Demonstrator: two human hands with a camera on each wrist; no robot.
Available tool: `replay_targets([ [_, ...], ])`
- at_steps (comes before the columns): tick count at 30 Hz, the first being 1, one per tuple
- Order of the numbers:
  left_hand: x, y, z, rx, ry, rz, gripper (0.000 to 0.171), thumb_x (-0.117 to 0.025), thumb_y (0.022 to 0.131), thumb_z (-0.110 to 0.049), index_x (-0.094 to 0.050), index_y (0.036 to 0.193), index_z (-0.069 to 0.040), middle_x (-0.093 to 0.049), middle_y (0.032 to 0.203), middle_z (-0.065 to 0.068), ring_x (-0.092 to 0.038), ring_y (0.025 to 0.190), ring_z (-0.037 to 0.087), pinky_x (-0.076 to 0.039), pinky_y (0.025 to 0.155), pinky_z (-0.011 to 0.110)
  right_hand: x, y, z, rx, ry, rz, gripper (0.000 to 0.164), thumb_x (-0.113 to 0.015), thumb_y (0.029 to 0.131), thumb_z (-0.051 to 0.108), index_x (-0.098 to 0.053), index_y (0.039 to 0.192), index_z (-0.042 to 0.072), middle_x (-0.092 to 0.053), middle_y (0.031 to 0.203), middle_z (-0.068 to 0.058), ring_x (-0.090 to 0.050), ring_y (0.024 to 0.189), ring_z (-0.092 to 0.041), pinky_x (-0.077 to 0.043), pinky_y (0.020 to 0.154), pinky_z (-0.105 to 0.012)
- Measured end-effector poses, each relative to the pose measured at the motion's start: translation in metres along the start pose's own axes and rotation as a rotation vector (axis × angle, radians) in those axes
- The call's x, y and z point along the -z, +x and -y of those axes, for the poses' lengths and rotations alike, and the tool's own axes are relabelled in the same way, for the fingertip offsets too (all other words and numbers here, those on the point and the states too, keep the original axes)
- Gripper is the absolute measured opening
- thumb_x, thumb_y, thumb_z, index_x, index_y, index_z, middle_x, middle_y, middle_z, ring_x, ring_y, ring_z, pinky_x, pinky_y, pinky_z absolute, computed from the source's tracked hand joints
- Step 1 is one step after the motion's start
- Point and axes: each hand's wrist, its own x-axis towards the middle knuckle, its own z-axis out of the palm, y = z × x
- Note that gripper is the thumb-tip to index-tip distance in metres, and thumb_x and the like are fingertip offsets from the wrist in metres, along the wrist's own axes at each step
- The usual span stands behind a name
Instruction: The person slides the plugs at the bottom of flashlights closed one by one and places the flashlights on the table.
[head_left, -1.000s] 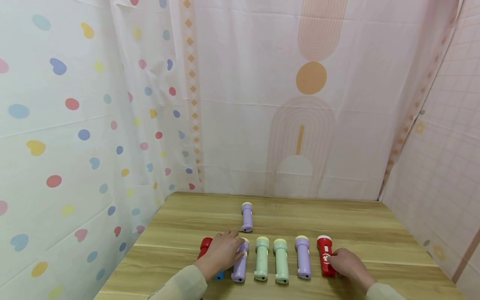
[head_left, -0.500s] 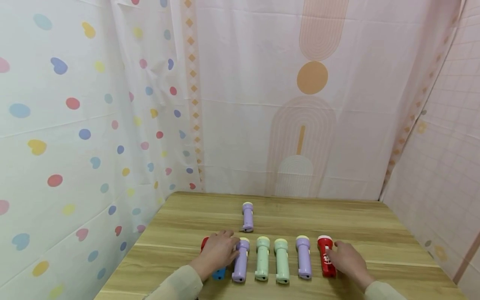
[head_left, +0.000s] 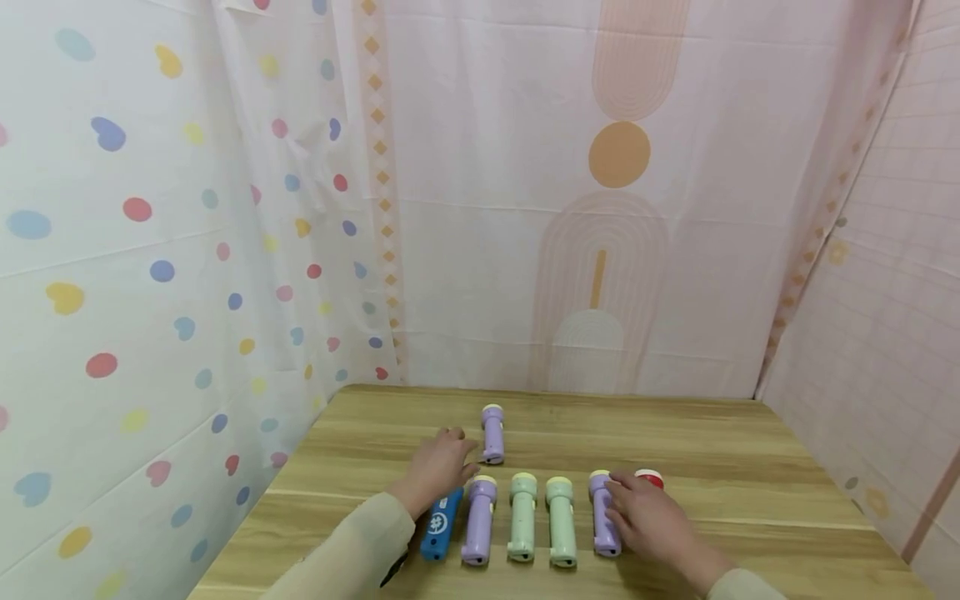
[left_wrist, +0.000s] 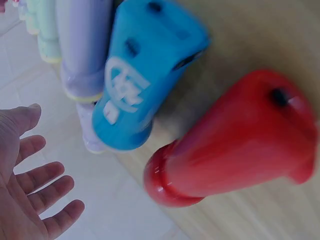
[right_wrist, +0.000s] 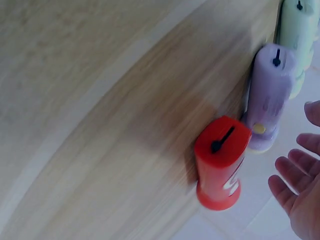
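My left hand (head_left: 435, 472) hovers with spread fingers above the head end of a blue flashlight (head_left: 439, 527). A lilac flashlight (head_left: 492, 435) lies farther back, just beyond its fingertips. Beside the blue one, a red flashlight (left_wrist: 230, 140) shows in the left wrist view; the left arm hides it in the head view. My right hand (head_left: 652, 521), fingers loosely extended and holding nothing, is over another red flashlight (right_wrist: 222, 160), covering most of it in the head view. Its fingertips overlap the edge of a lilac flashlight (head_left: 604, 517) there.
Between the hands lie a lilac flashlight (head_left: 478, 525) and two mint green flashlights (head_left: 522, 521), side by side in the row. They rest on a wooden table (head_left: 720, 442). Patterned curtains (head_left: 465, 275) hang behind the table and along both sides.
My left hand has moved forward, uncovering more of the blue flashlight. The right hand has left the side of the red flashlight and shifted left across it toward the lilac one.
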Motion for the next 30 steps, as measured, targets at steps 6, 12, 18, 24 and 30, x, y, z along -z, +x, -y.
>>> replay_targets([
  [6,-0.002,0.029,0.009,0.013,-0.023,-0.032,0.025,-0.076,0.088,-0.023,-0.073,0.108,-0.007,-0.067,0.096,0.011,-0.064,0.088,0.031,-0.054,0.071,0.048,-0.004,-0.003,0.005,0.001,-0.002,0.071,0.034,-0.074,0.087,0.017,-0.070,0.114,-0.003,-0.064,0.120,-0.018,-0.064,0.105,-0.033,-0.054,0.083,-0.049],
  [12,-0.008,0.056,0.018,0.013,-0.044,0.042,0.026,-0.074,0.089,-0.014,-0.072,0.114,-0.009,-0.068,0.101,0.011,-0.065,0.095,0.029,-0.054,0.078,0.047,-0.009,-0.009,0.006,-0.014,0.009,0.094,0.027,-0.070,0.089,0.014,-0.069,0.110,-0.003,-0.064,0.117,-0.015,-0.064,0.103,-0.031,-0.054,0.083,-0.047],
  [18,-0.015,0.076,0.022,-0.041,-0.016,0.138,0.028,-0.070,0.093,-0.012,-0.071,0.120,-0.009,-0.069,0.109,0.009,-0.065,0.101,0.026,-0.052,0.089,0.042,-0.012,-0.009,0.006,-0.010,0.018,0.103,0.025,-0.069,0.090,0.012,-0.068,0.109,-0.004,-0.064,0.116,-0.015,-0.064,0.102,-0.029,-0.053,0.086,-0.046],
  [24,-0.023,0.089,0.025,-0.096,0.051,0.154,0.023,-0.068,0.093,-0.009,-0.074,0.115,-0.013,-0.070,0.102,0.006,-0.067,0.095,0.024,-0.054,0.083,0.040,-0.016,-0.007,0.007,-0.019,0.011,0.126,0.028,-0.068,0.091,0.013,-0.068,0.112,-0.005,-0.063,0.118,-0.016,-0.063,0.105,-0.029,-0.052,0.088,-0.046],
  [30,-0.027,0.098,0.025,-0.110,0.086,0.175,0.027,-0.067,0.092,-0.007,-0.073,0.117,-0.016,-0.070,0.103,0.005,-0.067,0.096,0.024,-0.053,0.084,0.040,-0.016,-0.006,0.007,-0.018,0.000,0.101,0.028,-0.068,0.091,0.013,-0.068,0.112,-0.005,-0.063,0.118,-0.015,-0.063,0.105,-0.029,-0.052,0.088,-0.046],
])
